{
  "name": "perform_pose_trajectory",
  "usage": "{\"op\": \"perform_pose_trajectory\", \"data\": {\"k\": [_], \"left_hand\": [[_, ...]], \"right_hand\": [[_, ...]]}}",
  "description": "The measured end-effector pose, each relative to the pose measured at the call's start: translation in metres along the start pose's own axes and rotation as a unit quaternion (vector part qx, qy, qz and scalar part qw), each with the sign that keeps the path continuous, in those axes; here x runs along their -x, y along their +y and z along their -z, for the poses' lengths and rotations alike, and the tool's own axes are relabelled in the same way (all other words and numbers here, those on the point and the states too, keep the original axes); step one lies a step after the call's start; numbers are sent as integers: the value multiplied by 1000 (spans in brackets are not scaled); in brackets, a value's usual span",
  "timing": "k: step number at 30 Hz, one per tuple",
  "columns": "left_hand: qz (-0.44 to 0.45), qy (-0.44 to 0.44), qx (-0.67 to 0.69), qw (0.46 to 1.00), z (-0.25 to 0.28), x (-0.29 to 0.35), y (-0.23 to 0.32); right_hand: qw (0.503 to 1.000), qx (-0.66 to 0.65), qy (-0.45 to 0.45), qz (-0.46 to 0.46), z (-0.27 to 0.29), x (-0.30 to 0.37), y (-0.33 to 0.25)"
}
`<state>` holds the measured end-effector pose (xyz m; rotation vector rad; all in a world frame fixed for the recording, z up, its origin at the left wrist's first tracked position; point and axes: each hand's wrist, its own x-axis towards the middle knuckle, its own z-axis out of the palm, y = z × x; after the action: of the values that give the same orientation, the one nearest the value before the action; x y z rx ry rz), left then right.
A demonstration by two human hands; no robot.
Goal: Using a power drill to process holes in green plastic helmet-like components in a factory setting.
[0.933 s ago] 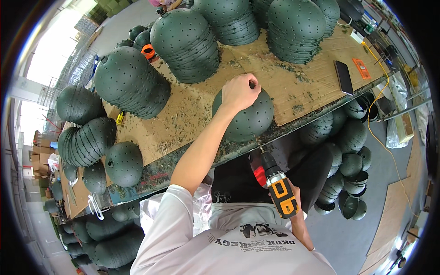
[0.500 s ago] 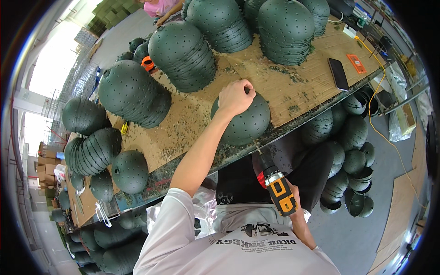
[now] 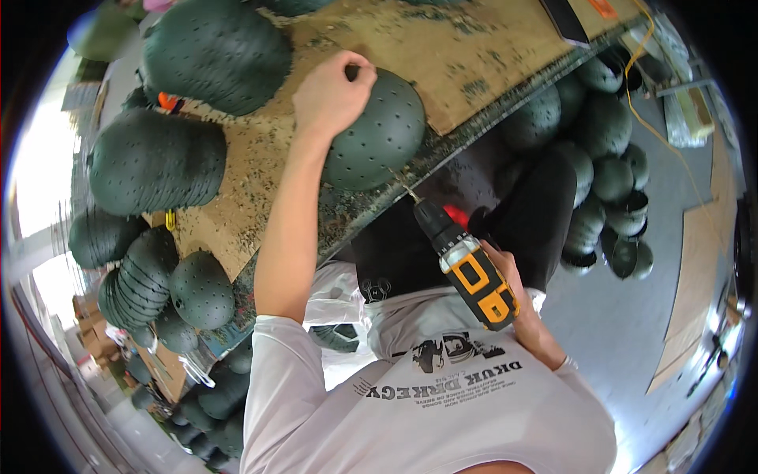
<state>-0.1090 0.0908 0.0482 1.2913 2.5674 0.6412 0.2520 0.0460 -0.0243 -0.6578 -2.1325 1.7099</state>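
A dark green plastic dome (image 3: 383,134), dotted with small holes, lies rounded side up at the table's front edge. My left hand (image 3: 332,93) is closed on its top, fingers curled at a dark opening there. My right hand (image 3: 509,272) is wrapped round the handle of a yellow-and-black cordless drill (image 3: 478,280). The drill's thin bit (image 3: 410,193) points up and left at the dome's near lower side. Whether the tip touches the dome I cannot tell.
Stacks of similar domes (image 3: 217,55) stand on the cardboard-covered table (image 3: 482,55); more (image 3: 608,182) are piled on the floor at right. Green shavings are scattered over the cardboard. A phone (image 3: 564,20) lies near the table's edge. A yellow cord (image 3: 632,87) hangs down at right.
The view has shifted, so the table and stacks appear farther up and left. My left hand stays on the dome's top. The drill remains in my right hand, with its bit near the dome.
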Motion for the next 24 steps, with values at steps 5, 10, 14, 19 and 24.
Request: {"op": "perform_pose_trajectory", "data": {"k": [5,10,14,19,24], "left_hand": [[8,-13,9,1000,-2,0,2],[14,-1,9,1000,-4,4,6],[-3,-3,14,1000,-4,1,3],[0,-7,20,1000,-7,1,2],[-5,0,21,1000,-4,0,-2]], "right_hand": [[1000,-8,17,5,-7,9,22],[1000,-4,21,18,-8,12,21],[998,22,22,49,-3,6,13],[999,8,17,41,1,7,11],[998,46,-3,52,5,4,9]]}}
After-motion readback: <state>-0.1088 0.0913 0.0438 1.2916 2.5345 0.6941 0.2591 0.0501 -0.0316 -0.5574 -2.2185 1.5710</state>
